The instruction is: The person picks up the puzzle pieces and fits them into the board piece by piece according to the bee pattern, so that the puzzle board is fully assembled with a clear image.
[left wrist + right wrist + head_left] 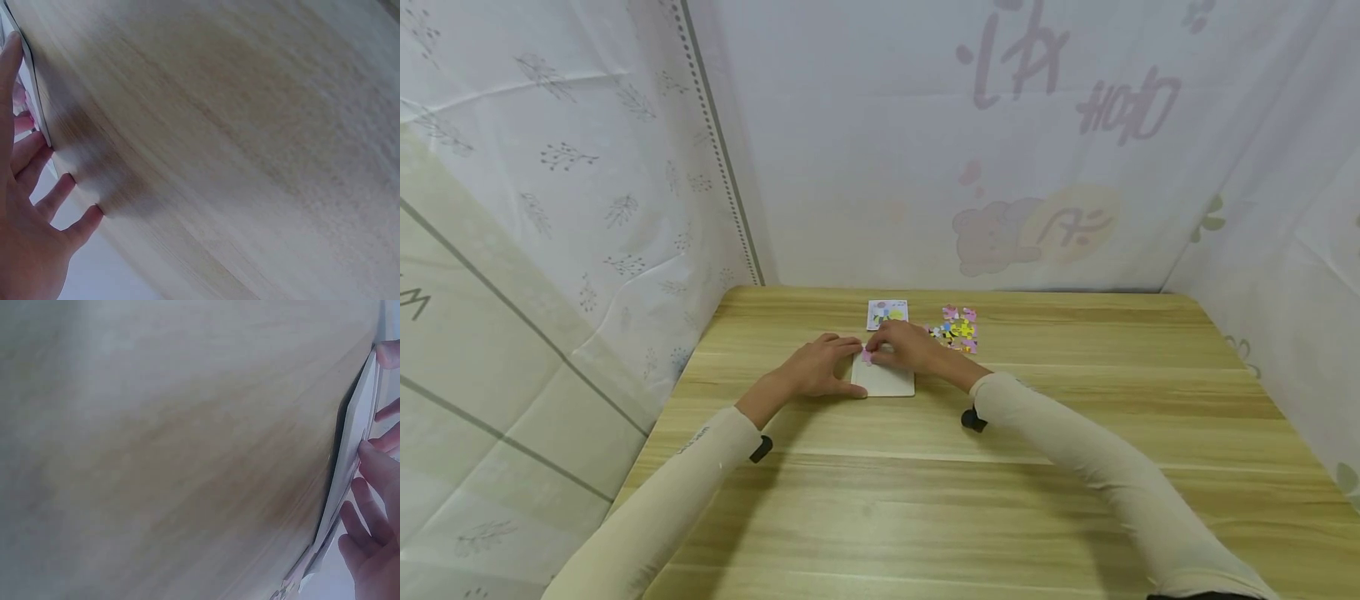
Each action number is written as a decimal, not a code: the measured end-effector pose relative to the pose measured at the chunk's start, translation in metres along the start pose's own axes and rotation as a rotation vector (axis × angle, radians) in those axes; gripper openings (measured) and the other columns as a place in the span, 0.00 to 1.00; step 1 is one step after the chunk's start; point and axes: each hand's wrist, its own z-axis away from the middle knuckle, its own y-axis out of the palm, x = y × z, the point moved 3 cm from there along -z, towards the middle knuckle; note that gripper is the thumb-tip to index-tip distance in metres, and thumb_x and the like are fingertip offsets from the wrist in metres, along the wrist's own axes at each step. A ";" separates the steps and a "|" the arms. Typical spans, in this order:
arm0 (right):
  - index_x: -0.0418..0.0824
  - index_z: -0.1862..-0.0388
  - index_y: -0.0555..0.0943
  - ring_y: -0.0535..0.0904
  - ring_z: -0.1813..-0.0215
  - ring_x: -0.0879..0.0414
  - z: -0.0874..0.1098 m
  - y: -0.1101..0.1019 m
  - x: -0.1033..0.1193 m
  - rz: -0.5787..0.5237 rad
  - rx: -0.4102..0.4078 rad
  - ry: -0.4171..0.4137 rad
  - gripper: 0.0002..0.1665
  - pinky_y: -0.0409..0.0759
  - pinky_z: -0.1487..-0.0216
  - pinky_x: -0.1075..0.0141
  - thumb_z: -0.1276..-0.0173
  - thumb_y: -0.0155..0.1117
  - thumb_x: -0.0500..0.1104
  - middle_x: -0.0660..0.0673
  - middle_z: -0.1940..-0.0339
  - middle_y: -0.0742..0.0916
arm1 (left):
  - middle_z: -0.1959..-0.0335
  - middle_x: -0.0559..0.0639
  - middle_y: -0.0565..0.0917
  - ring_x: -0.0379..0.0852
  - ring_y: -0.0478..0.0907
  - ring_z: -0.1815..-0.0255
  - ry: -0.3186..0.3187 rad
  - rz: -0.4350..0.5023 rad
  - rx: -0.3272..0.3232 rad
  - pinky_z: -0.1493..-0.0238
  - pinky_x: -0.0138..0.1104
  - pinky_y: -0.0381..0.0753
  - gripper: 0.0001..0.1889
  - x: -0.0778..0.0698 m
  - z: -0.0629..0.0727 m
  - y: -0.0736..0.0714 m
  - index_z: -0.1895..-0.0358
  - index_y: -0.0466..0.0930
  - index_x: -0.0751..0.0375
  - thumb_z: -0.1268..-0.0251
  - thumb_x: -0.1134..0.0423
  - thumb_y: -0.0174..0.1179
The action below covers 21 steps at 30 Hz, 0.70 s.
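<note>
A small white puzzle board (pixel 891 383) lies on the wooden table. Along its left side rests my left hand (pixel 816 368), with the thumb at the near corner and fingertips at the far one. The left wrist view shows those fingers spread, some touching the tabletop beyond the board. My right hand (pixel 910 346) reaches over the board from the right and pinches a pink jigsaw piece (pixel 867 357) at its far left corner. In the right wrist view, the board (pixel 351 450) appears edge-on beneath the right thumb, and the piece is hidden there.
Behind the board lies a small picture card (pixel 895 308), partly covered by the right hand. Several loose jigsaw pieces (pixel 966 329), pink and yellow among them, lie right of the card. Patterned curtains (pixel 880 167) stand at the table's back and sides.
</note>
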 end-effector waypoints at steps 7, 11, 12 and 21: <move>0.43 0.52 0.89 0.83 0.50 0.54 -0.003 0.001 -0.001 -0.021 -0.008 0.022 0.10 0.82 0.48 0.60 0.26 0.71 0.46 0.49 0.53 0.89 | 0.23 0.53 0.71 0.61 0.63 0.22 -0.006 -0.001 0.002 0.29 0.61 0.68 0.51 -0.002 0.001 -0.001 0.24 0.70 0.60 0.43 0.29 0.69; 0.44 0.53 0.87 0.84 0.50 0.55 -0.006 0.003 -0.003 -0.027 -0.011 0.036 0.10 0.82 0.47 0.59 0.27 0.72 0.47 0.50 0.54 0.89 | 0.23 0.54 0.71 0.61 0.63 0.22 -0.010 -0.001 0.006 0.29 0.62 0.68 0.50 -0.003 0.001 -0.001 0.24 0.71 0.60 0.43 0.29 0.69; 0.44 0.54 0.87 0.84 0.50 0.55 -0.007 0.004 -0.004 -0.029 -0.010 0.043 0.10 0.82 0.47 0.59 0.28 0.72 0.48 0.51 0.55 0.90 | 0.23 0.53 0.71 0.61 0.63 0.22 -0.008 -0.003 0.006 0.29 0.61 0.68 0.50 -0.003 0.001 -0.001 0.24 0.71 0.60 0.43 0.29 0.69; 0.47 0.54 0.88 0.84 0.50 0.56 -0.008 0.004 -0.005 -0.030 -0.009 0.072 0.09 0.81 0.47 0.60 0.28 0.73 0.49 0.53 0.54 0.90 | 0.24 0.54 0.72 0.62 0.65 0.24 0.021 -0.014 0.007 0.30 0.61 0.70 0.48 -0.005 0.000 -0.002 0.25 0.73 0.58 0.42 0.30 0.69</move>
